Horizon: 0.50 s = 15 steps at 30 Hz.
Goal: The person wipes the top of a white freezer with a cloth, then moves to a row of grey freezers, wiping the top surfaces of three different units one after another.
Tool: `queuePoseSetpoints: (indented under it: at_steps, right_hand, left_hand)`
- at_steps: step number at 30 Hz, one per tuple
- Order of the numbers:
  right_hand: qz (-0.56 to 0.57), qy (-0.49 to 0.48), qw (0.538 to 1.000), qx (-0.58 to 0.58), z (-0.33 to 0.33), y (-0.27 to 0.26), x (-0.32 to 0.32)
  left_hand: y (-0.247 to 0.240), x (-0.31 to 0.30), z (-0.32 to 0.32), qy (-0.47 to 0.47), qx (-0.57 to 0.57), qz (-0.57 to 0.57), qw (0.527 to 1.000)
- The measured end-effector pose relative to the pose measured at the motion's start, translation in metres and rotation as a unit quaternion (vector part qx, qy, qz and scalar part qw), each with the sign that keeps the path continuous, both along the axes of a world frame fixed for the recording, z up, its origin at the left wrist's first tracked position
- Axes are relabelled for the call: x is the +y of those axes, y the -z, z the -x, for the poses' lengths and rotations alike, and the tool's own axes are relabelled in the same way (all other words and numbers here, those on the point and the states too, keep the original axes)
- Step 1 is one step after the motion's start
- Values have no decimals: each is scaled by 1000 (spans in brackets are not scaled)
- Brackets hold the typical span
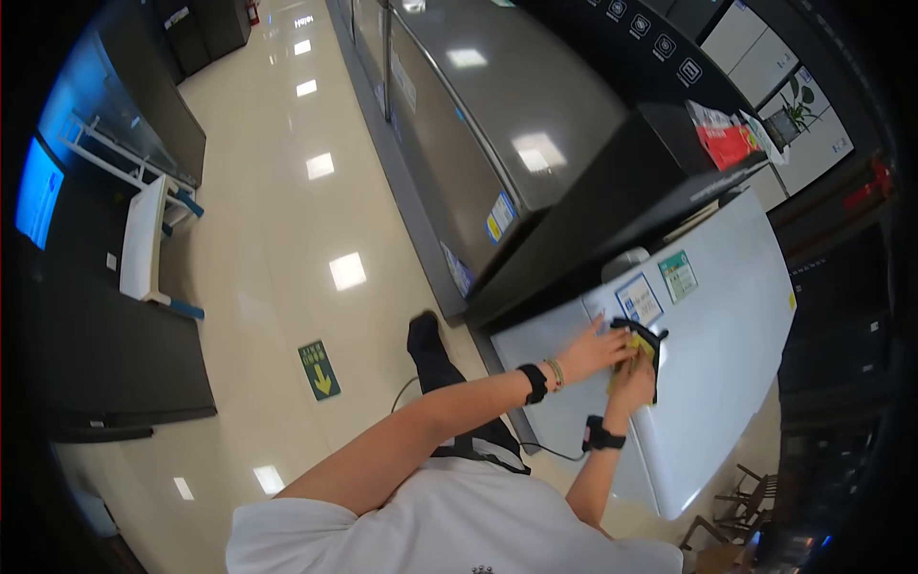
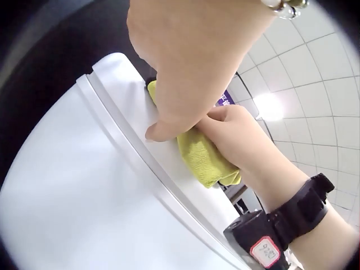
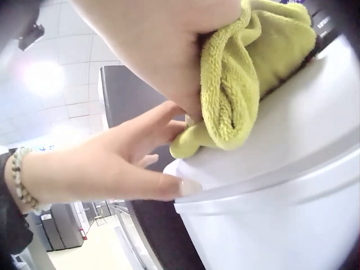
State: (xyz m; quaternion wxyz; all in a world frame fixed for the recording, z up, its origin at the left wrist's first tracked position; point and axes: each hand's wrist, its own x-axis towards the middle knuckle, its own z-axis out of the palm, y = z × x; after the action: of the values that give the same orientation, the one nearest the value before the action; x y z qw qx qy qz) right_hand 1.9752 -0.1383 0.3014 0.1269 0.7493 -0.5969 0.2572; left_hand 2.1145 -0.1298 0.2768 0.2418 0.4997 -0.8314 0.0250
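A yellow-green cloth (image 3: 230, 84) lies bunched on the white appliance top (image 1: 717, 383), with a dark edge along its underside. My right hand (image 1: 631, 387) grips the folded cloth from above, its fingertips hidden in the folds. From the other side my left hand (image 1: 585, 357) reaches in with fingers spread. Its fingertips meet a corner of the cloth, while its thumb stands apart near the lid seam in the right wrist view. The left wrist view shows the cloth (image 2: 202, 160) hanging below both hands, close to the seam.
Two labels (image 1: 639, 298) are stuck on the white top beside the hands. A tall dark appliance (image 1: 574, 210) stands behind it, with a red packet (image 1: 724, 143) on top. A thin cable runs near the right wrist. Wooden chairs (image 1: 751, 497) stand at lower right.
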Motion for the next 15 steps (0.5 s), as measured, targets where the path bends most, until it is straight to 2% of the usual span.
queuePoseSetpoints:
  at_steps: [2, 5, 6, 8, 10, 11, 12, 13, 14, 15]
  right_hand:
    - [-48, 39, 997, 47, -15, -11, 4]
    - [-119, 74, 986, 93, -50, -33, 9]
    - [-124, 74, 987, 74, -70, -44, 6]
    - [-241, -10, 970, 45, -99, -57, 11]
    - [-322, -135, 935, -61, -135, -54, 5]
    - [-340, -213, 909, -107, -153, -32, -4]
    - [-371, -244, 891, -93, -173, -7, -15]
    - [-396, -250, 880, -76, -204, -5, -20]
    - [-372, -300, 874, -87, -231, -1, -26]
    - [-409, -304, 859, -49, -261, -8, -32]
  left_hand:
    - [-1, 0, -17, 42, 8, 35, 998]
    - [0, -8, -52, 120, 28, -27, 992]
    - [-6, -5, -71, 137, 31, -39, 989]
    - [-27, 0, -117, 183, 90, -122, 971]
    - [-33, -1, -171, 197, 53, -230, 952]
    - [-31, 1, -199, 182, 60, -250, 949]
    - [-28, 3, -227, 166, 70, -270, 946]
    - [-23, 4, -252, 127, 92, -317, 935]
    - [-20, 8, -275, 84, 115, -364, 920]
    - [-24, 13, -297, 40, 111, -365, 923]
